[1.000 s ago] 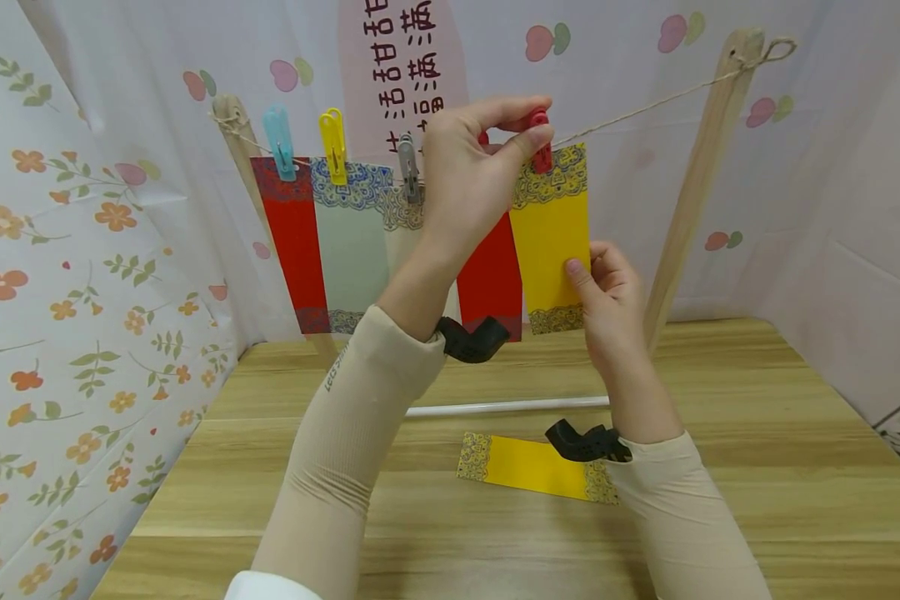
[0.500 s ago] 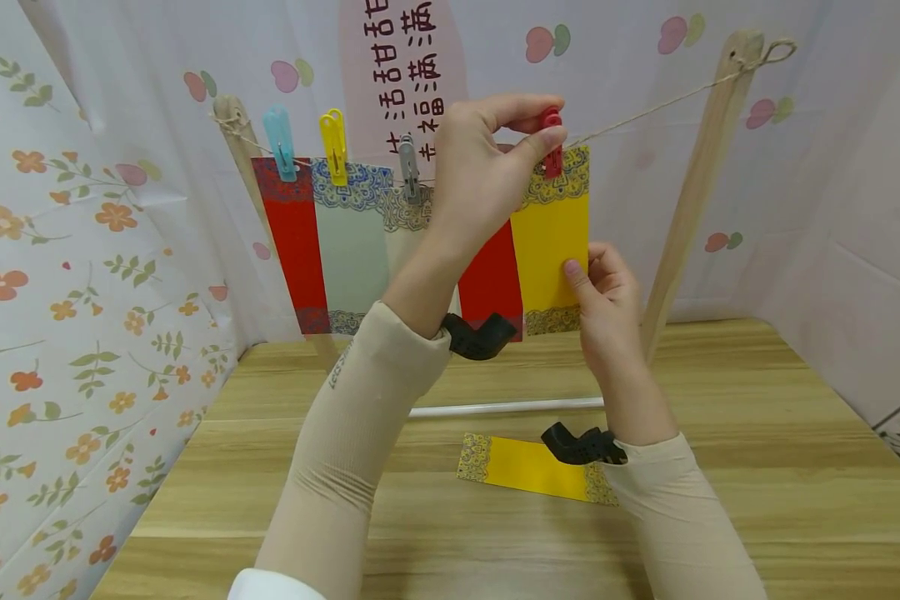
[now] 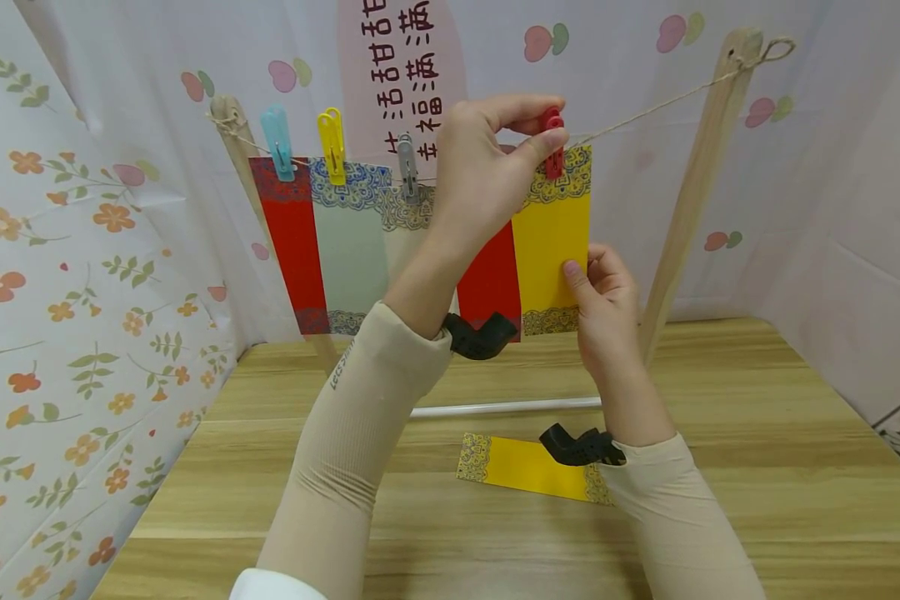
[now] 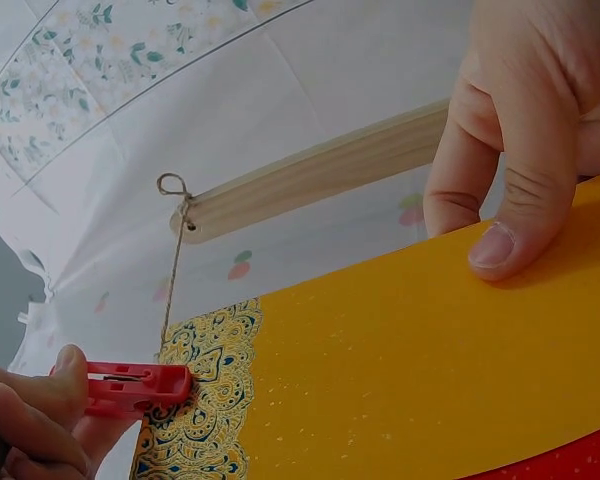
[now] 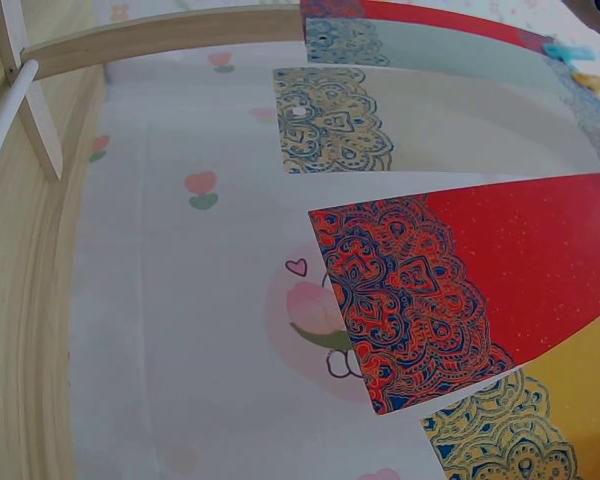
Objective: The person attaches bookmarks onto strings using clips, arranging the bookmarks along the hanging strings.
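My left hand pinches a red clothespin at the top edge of a yellow card with a blue lace pattern. In the left wrist view, the clothespin's nose lies over the patterned end, where the twine meets the card. My right hand holds the card's right edge between thumb and fingers. Left of it hang a red card, a cream card, a pale green card and another red card. My left hand hides the tops of the nearer ones.
Blue, yellow and grey clothespins sit along the line. Wooden posts hold the twine. A second yellow card lies on the wooden table, in front of a white rod.
My left hand and the red clothespin have shifted slightly right. The yellow card's lower end has swung a little left with my right hand, closing the gap beside the red card.
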{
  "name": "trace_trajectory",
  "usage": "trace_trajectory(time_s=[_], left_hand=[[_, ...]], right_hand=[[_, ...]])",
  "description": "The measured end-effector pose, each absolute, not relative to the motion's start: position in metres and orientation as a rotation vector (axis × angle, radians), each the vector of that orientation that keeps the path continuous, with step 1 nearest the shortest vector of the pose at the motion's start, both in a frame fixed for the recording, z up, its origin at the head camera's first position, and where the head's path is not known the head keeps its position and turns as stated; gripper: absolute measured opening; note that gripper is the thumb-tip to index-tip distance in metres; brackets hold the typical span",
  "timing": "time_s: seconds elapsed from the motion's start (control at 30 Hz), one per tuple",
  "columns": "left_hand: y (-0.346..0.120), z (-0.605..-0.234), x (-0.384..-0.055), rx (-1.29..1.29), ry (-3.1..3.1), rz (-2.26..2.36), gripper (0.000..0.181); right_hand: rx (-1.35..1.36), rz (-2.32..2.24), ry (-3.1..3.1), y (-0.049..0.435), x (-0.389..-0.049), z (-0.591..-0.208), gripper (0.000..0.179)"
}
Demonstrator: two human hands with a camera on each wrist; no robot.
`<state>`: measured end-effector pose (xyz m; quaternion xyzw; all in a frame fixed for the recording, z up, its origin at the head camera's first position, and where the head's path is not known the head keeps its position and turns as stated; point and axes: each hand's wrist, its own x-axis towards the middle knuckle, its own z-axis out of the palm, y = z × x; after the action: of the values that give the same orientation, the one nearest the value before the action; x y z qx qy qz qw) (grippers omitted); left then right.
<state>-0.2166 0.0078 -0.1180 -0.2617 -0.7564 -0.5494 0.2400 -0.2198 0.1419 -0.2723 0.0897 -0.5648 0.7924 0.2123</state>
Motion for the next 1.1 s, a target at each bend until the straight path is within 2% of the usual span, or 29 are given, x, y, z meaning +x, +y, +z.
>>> trace_trajectory(time_s=[0.67, 0.9, 1.1], left_hand=[[0.008, -0.118, -0.216, -0.752, -2.139, -1.593, 0.040], [0.007, -0.121, -0.214, -0.773, -2.087, -1.636, 0.042], [0.005, -0.124, -0.213, -0.824, -2.028, -1.680, 0.040]], right_hand=[[0.272, 2.166, -1.569, 0.141, -0.215, -0.272, 0.011], [0.276, 2.146, -1.564, 0.142, -0.215, -0.275, 0.018], [0.275, 2.144, -1.569, 0.144, -0.214, -0.280, 0.017]])
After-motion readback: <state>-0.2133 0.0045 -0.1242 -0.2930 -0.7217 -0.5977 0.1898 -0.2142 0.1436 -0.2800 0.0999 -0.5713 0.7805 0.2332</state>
